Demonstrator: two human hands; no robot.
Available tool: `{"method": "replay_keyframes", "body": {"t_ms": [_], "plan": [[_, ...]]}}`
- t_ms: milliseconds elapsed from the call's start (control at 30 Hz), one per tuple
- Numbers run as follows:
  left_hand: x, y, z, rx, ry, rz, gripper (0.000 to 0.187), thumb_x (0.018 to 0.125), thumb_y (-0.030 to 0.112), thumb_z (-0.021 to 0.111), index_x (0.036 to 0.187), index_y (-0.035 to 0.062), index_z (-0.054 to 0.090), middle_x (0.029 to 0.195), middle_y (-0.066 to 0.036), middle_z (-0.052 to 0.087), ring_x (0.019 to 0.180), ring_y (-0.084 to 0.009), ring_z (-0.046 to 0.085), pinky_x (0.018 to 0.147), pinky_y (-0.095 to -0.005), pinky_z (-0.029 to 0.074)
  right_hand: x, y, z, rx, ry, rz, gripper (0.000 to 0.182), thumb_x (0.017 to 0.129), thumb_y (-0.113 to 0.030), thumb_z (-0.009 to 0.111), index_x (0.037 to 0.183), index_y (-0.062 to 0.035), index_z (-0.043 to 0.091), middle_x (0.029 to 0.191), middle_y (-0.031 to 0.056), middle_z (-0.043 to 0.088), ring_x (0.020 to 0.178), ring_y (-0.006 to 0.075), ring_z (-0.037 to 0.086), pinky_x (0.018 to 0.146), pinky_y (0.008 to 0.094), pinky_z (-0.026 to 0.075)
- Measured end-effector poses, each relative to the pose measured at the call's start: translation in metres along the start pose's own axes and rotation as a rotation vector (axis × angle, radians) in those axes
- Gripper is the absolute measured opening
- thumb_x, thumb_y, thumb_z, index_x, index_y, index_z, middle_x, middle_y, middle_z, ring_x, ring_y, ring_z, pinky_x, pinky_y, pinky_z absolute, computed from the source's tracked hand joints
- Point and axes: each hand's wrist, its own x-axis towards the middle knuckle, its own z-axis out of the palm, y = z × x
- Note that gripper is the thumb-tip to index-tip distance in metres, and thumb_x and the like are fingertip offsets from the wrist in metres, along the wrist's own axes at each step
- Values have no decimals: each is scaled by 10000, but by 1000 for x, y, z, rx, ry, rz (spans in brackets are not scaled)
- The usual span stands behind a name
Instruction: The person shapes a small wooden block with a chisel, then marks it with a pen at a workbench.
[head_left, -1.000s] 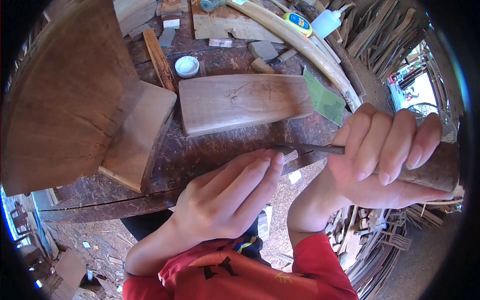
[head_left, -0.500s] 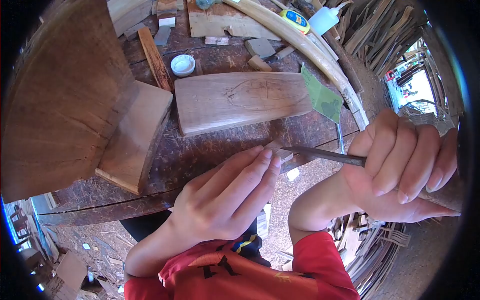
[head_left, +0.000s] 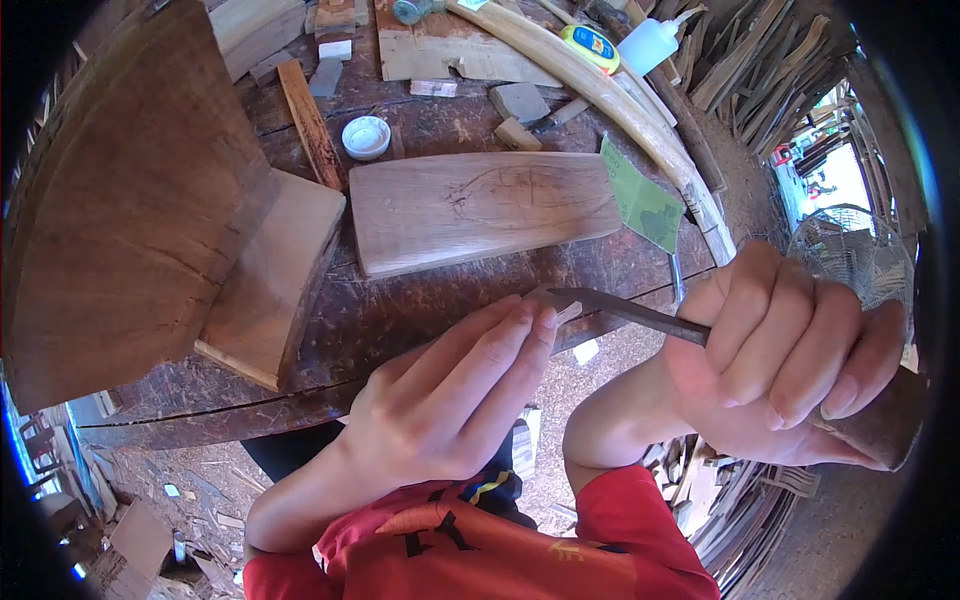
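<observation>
My left hand [head_left: 435, 400] is closed at the table's near edge, its fingertips pinching a small piece of wood [head_left: 568, 312]. Most of that piece is hidden by the fingers. In my right hand [head_left: 795, 345] is a carving knife [head_left: 640, 318] with a narrow dark metal blade; part of its wooden handle shows below the fist. The blade points left, and its tip lies against or just over the small wood piece. Beyond both hands, a long wooden board [head_left: 480, 210] with faint drawn lines rests flat on the worn table [head_left: 400, 315].
A large wooden slab [head_left: 120, 210] and a smaller block [head_left: 270, 280] stand at left. Further back are a white cap [head_left: 366, 138], a reddish wood strip [head_left: 308, 125], green sandpaper-like sheet [head_left: 640, 195], a yellow tape measure [head_left: 590, 48], a white bottle [head_left: 648, 45] and a curved pole [head_left: 630, 110].
My right hand has moved left and slightly down, carrying the knife so its tip reaches further left over the small wood piece. My left hand has barely moved.
</observation>
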Motion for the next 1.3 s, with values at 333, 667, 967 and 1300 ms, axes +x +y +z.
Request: {"method": "replay_keyframes", "body": {"t_ms": [333, 667, 967, 1300], "plan": [[0, 0, -1, -53, -11, -21, 267, 835, -33, 805, 1100, -43, 771, 1013, -115, 754, 914, -227, 776, 764, -315, 661, -3, 19, 3, 35, 74, 29, 835, 883, -949, 297, 932, -134, 472, 668, -10, 519, 444, 102, 438, 428, 271, 319], [0, -1, 1, -68, -14, -26, 273, 830, -35, 812, 1101, -30, 772, 1009, -106, 745, 899, -218, 776, 755, -305, 659, 18, -2, -12, 41, 16, 55, 825, 923, -915, 267, 883, -126, 508, 666, -22, 548, 415, 67, 451, 386, 228, 328], [2, 0, 2, -78, 3, -98, 306, 811, -49, 826, 1108, -25, 759, 988, -115, 748, 845, -220, 774, 703, -306, 646, 23, 25, -8, 116, 11, 150, 824, 933, -907, 255, 1018, -125, 500, 693, -20, 502, 456, 87, 383, 411, 259, 318], [1, -1, 4, -84, 23, -86, 308, 800, -53, 830, 1098, -28, 757, 991, -113, 743, 837, -216, 769, 698, -303, 643, 33, 24, -18, 149, 8, 122, 649, 1001, -759, 429, 1020, -113, 488, 711, -5, 528, 442, 88, 387, 439, 256, 345]]}}
